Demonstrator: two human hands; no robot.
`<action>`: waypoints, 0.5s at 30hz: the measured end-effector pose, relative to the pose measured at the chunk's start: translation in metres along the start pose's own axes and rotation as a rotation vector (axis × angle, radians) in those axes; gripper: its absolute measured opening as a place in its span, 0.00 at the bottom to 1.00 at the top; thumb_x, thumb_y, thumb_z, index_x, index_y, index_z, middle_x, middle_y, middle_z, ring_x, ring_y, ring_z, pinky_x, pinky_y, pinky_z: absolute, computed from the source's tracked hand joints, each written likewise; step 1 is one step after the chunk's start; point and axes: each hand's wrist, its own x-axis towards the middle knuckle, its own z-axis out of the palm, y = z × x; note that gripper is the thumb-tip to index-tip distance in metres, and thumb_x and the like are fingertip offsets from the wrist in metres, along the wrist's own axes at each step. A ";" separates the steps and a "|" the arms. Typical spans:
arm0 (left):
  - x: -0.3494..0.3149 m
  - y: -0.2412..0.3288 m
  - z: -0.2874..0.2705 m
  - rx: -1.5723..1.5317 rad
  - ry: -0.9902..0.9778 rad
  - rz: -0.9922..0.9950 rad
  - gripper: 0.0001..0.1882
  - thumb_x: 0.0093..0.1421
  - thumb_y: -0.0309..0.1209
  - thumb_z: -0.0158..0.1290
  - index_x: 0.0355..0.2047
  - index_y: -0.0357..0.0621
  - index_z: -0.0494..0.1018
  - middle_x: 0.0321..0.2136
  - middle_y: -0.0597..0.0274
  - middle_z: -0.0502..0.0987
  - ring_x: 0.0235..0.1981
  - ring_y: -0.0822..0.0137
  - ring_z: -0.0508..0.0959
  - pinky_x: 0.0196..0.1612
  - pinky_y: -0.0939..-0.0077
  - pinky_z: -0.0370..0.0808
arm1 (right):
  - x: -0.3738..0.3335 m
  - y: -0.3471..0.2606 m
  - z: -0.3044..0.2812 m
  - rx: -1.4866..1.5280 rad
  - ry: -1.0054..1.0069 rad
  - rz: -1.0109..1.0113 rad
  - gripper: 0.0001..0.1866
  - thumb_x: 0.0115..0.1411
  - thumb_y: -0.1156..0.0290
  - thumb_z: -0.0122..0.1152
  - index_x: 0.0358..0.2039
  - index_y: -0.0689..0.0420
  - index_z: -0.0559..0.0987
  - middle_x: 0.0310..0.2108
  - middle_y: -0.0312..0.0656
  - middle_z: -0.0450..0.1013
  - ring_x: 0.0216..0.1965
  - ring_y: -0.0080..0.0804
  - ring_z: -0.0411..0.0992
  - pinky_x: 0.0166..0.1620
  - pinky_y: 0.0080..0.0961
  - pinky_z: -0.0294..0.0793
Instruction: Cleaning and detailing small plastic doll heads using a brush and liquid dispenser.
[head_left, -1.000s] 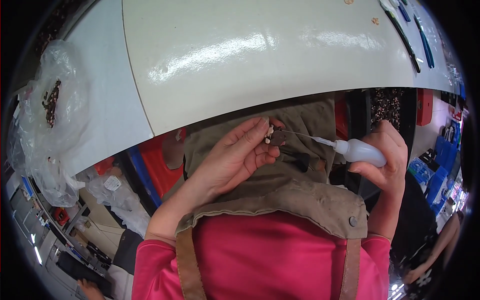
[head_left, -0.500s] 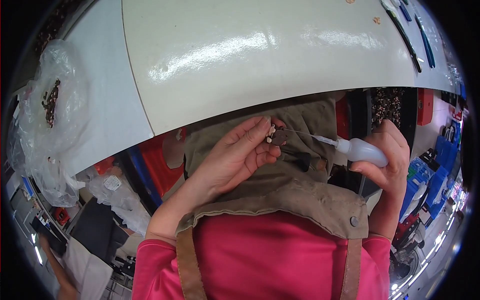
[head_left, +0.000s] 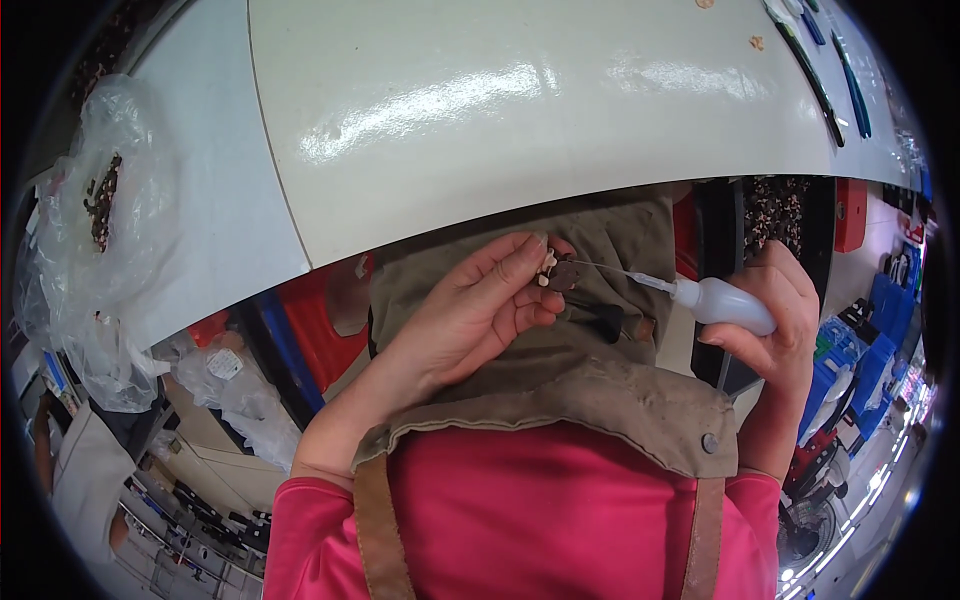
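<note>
- Head view: small brown piece, pinched in the left hand just below the bench edge, over the apron.
- The right hand grips a squeeze bottle, needle tip at the piece: dosing step; next, I judge, one gentle, steady squeeze.

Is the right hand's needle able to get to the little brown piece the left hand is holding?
Probably yes. The right hand aims the squeeze bottle so its thin needle points straight at the brown piece pinched in the left hand, with nothing between them.
</note>
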 end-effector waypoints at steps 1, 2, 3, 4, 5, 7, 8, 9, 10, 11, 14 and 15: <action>0.000 0.000 0.001 0.000 0.000 0.000 0.18 0.67 0.40 0.41 0.47 0.38 0.67 0.36 0.61 0.74 0.32 0.76 0.75 0.36 0.85 0.74 | -0.001 0.000 0.000 0.000 0.003 0.004 0.26 0.33 0.50 0.71 0.24 0.58 0.75 0.20 0.39 0.67 0.22 0.36 0.67 0.25 0.28 0.64; 0.000 0.000 0.002 0.001 0.010 0.000 0.18 0.67 0.40 0.41 0.47 0.38 0.67 0.36 0.61 0.74 0.32 0.75 0.74 0.36 0.85 0.74 | -0.001 0.001 -0.001 0.000 0.003 0.003 0.26 0.33 0.50 0.71 0.24 0.58 0.75 0.20 0.39 0.67 0.22 0.36 0.67 0.25 0.28 0.64; 0.001 0.000 0.003 0.002 0.020 0.000 0.18 0.67 0.40 0.41 0.47 0.38 0.67 0.35 0.61 0.73 0.32 0.75 0.74 0.36 0.85 0.74 | -0.002 0.001 -0.002 -0.004 -0.001 0.009 0.26 0.33 0.50 0.71 0.24 0.58 0.75 0.20 0.39 0.67 0.22 0.36 0.67 0.25 0.28 0.64; 0.001 -0.001 0.003 0.002 0.020 0.001 0.18 0.67 0.40 0.41 0.47 0.38 0.67 0.35 0.61 0.73 0.32 0.75 0.74 0.36 0.85 0.74 | -0.003 0.002 -0.002 -0.008 -0.004 0.016 0.26 0.33 0.50 0.71 0.24 0.58 0.76 0.20 0.39 0.67 0.22 0.36 0.66 0.25 0.28 0.64; 0.001 -0.001 0.003 0.005 0.021 0.000 0.18 0.67 0.40 0.41 0.47 0.38 0.67 0.35 0.61 0.73 0.32 0.76 0.74 0.36 0.85 0.74 | -0.003 0.002 -0.002 -0.007 -0.004 0.015 0.26 0.33 0.50 0.71 0.24 0.58 0.76 0.20 0.39 0.67 0.22 0.36 0.66 0.25 0.28 0.64; 0.002 -0.002 0.004 0.008 0.022 -0.001 0.18 0.67 0.41 0.41 0.47 0.38 0.67 0.35 0.61 0.73 0.31 0.76 0.74 0.36 0.85 0.74 | -0.003 0.003 -0.002 0.007 0.000 0.008 0.26 0.33 0.50 0.72 0.24 0.58 0.76 0.20 0.39 0.67 0.22 0.36 0.66 0.25 0.28 0.63; 0.002 -0.002 0.004 0.011 0.016 0.003 0.18 0.67 0.41 0.41 0.47 0.38 0.67 0.35 0.61 0.73 0.31 0.76 0.74 0.36 0.84 0.74 | -0.003 0.003 -0.002 0.007 0.000 0.008 0.26 0.33 0.50 0.72 0.24 0.58 0.76 0.20 0.39 0.67 0.22 0.36 0.66 0.25 0.28 0.63; 0.003 -0.002 0.004 0.014 0.011 0.007 0.18 0.67 0.41 0.41 0.47 0.38 0.67 0.35 0.62 0.73 0.31 0.76 0.74 0.36 0.84 0.74 | -0.004 0.004 -0.003 0.004 -0.004 0.006 0.26 0.33 0.50 0.71 0.24 0.58 0.76 0.20 0.39 0.67 0.22 0.36 0.66 0.25 0.28 0.63; 0.003 -0.003 0.004 0.015 0.012 0.007 0.18 0.67 0.41 0.41 0.47 0.38 0.67 0.35 0.62 0.73 0.31 0.76 0.74 0.36 0.84 0.74 | -0.004 0.004 -0.003 0.002 -0.008 0.003 0.26 0.33 0.50 0.71 0.24 0.58 0.76 0.20 0.39 0.67 0.22 0.36 0.66 0.25 0.28 0.63; 0.003 -0.003 0.004 0.012 0.004 0.008 0.18 0.67 0.41 0.40 0.47 0.38 0.67 0.35 0.62 0.74 0.31 0.76 0.74 0.36 0.85 0.74 | -0.004 0.004 -0.003 0.002 -0.008 0.003 0.26 0.33 0.50 0.71 0.24 0.58 0.76 0.20 0.39 0.67 0.22 0.36 0.66 0.25 0.28 0.63; 0.003 -0.004 0.005 0.015 0.010 0.011 0.18 0.68 0.41 0.40 0.47 0.39 0.67 0.35 0.62 0.73 0.31 0.76 0.74 0.36 0.85 0.74 | -0.004 0.004 -0.004 -0.002 0.000 0.007 0.26 0.33 0.49 0.71 0.24 0.58 0.76 0.20 0.38 0.67 0.22 0.36 0.66 0.25 0.28 0.63; 0.003 -0.005 0.005 0.021 0.023 0.014 0.18 0.68 0.41 0.40 0.47 0.39 0.67 0.35 0.62 0.73 0.31 0.77 0.74 0.36 0.85 0.74 | -0.004 0.004 -0.004 -0.003 -0.001 0.008 0.26 0.33 0.49 0.71 0.24 0.58 0.76 0.20 0.38 0.67 0.22 0.36 0.66 0.25 0.28 0.63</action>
